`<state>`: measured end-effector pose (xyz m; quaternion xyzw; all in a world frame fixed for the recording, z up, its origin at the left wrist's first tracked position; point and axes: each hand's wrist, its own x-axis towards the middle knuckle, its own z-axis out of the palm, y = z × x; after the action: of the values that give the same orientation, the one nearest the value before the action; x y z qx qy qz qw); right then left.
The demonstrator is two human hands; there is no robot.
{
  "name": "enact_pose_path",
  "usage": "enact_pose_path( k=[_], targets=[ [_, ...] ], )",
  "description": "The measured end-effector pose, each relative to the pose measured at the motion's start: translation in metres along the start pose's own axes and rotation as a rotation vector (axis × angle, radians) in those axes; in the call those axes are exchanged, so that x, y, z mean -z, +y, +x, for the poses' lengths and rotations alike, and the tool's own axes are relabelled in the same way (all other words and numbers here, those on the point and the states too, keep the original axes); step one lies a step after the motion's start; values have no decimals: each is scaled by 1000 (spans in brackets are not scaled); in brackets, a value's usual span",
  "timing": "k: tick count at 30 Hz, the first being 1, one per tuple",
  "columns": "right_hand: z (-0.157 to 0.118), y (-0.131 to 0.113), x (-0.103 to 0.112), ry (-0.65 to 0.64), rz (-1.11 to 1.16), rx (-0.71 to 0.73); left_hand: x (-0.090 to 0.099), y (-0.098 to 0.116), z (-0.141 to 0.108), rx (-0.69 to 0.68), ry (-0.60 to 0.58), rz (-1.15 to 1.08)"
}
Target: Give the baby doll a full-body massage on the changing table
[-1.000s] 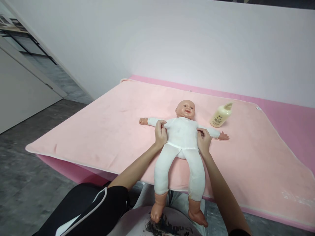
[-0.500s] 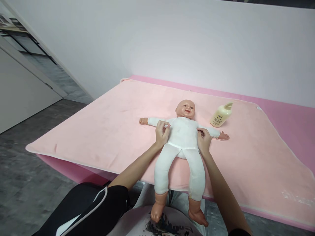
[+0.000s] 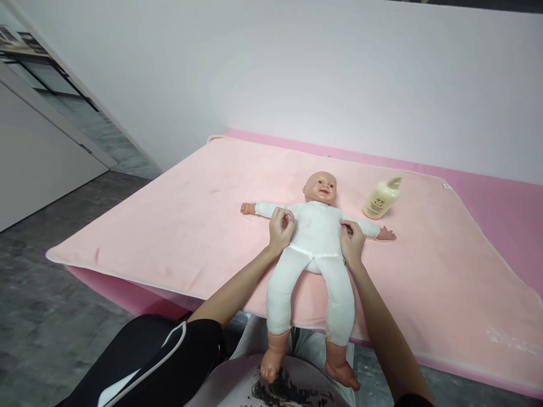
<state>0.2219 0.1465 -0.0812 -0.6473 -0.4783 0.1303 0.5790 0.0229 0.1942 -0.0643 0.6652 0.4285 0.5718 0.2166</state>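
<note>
Beyond the right hand (image 3: pixel 352 244) stands a pale-yellow pump bottle (image 3: pixel 377 203), its contents impossible to make out. The baby doll (image 3: pixel 317 229) lies face-up between that hand and the left hand (image 3: pixel 280 233), which are apart, fingers curled at its sides; whether they pinch it I cannot tell. Pink blanket (image 3: pixel 169 226) spreads widely outside both, its near edge under the doll's legs.

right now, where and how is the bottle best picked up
Probably around the body of the bottle, below its narrow top, coming from the right: the body is broad and seems to stand on its base on the blanket. The doll has its head on the bottle's left and an outstretched arm on its near side, so the right looks freer.
</note>
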Motion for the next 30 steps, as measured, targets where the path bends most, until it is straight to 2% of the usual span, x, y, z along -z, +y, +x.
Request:
enact_pose_path(
  k=[12,19,30],
  targets=[
    [0,3,-1,-1,11,-2,-1,-4,0,31,-20,-33],
    [0,2,-1,-3,0,4,-1,-4,-1,7,12,-64],
    [0,3,-1,-5,14,-7,-5,-12,-3,82,25,-171]
  ],
)
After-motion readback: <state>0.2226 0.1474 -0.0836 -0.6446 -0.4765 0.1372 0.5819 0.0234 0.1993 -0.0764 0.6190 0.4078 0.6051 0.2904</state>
